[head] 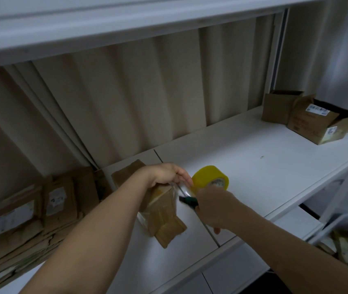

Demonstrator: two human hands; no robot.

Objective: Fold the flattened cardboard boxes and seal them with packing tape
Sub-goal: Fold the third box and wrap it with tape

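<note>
The left hand [166, 174] is gripping the small brown cardboard box [162, 211] on the white tabletop [264, 166]; the right hand [213, 206] is clutching a dark-handled cutter [186, 199] beside the yellow tape roll [210, 177]. The blade is risking nicking fingers or tearing the stretched tape crookedly.

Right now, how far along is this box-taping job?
Done, it seems: two folded brown cardboard boxes stand far right. In hand: the left hand steadies a small brown box while the right hand cuts tape from the yellow roll. Left: the flattened cardboard stack.
</note>
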